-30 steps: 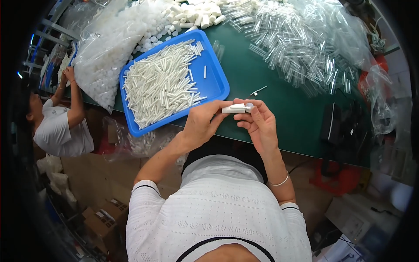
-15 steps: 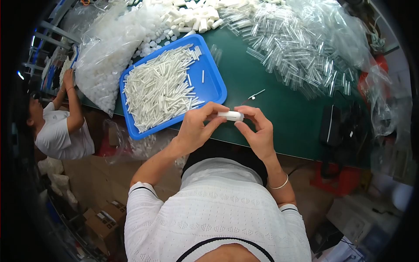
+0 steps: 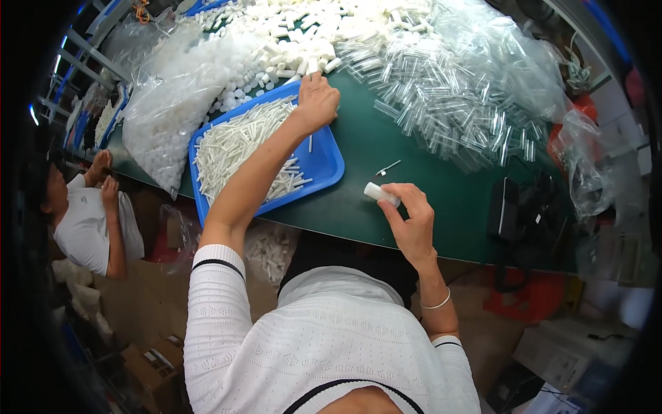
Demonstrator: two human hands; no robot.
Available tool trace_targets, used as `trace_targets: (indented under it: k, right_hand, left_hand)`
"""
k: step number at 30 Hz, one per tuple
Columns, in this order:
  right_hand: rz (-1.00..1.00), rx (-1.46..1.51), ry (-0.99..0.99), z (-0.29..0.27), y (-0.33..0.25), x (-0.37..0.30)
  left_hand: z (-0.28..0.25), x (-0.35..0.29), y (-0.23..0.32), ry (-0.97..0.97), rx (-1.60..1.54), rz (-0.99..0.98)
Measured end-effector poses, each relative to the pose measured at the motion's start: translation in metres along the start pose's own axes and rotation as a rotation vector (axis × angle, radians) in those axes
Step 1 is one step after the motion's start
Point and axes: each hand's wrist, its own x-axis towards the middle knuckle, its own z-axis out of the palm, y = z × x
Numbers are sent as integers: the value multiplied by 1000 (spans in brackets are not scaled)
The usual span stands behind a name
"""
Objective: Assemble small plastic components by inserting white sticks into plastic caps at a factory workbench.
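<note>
At the centre of the frame, slightly right, your right hand point(image 3: 412, 217) holds a short, white, matte cylinder point(image 3: 376, 192) just above the green, smooth surface point(image 3: 448, 224); its fingers are clamped around the lower-right end, where a paler, translucent part shows, and the other end points to the upper left. Your left arm stretches over a blue, shallow plastic tray point(image 3: 334, 169) of thin, white, rod-like sticks point(image 3: 238, 152), and your left hand point(image 3: 317, 103) is at the tray's upper edge, its fingertips against a white, upright-looking cylinder point(image 3: 313, 65) at the near edge of a loose heap of white, stubby cylinders point(image 3: 276, 31). Whether those fingers have closed on it, you cannot tell from this view. To the upper right lies a pile of clear, glassy-looking tubes point(image 3: 441, 103); above your right hand rests a small, thin rod with a white piece on it point(image 3: 389, 168). The heap is loose, so pulling one piece could tumble its neighbours into the tray. Your forearm, low across the tray, might brush sticks over the rim. The cylinder in your right hand, gripped near one end, could tip or slip if your attention stays on the far reach, then roll away.
</note>
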Motion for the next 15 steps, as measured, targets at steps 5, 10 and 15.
trace_targets:
  k: [5,10,15]
  right_hand:
    - [32,50,13,-1,4,0]
    - [115,204,62,-19,6,9]
    - [55,261,44,-29,-2,20]
  left_hand:
    - [33,0,15,64,62,-41]
    - [-3,-30,25,614,-472,127]
    - [-52,-121,63,-153,-1560,166]
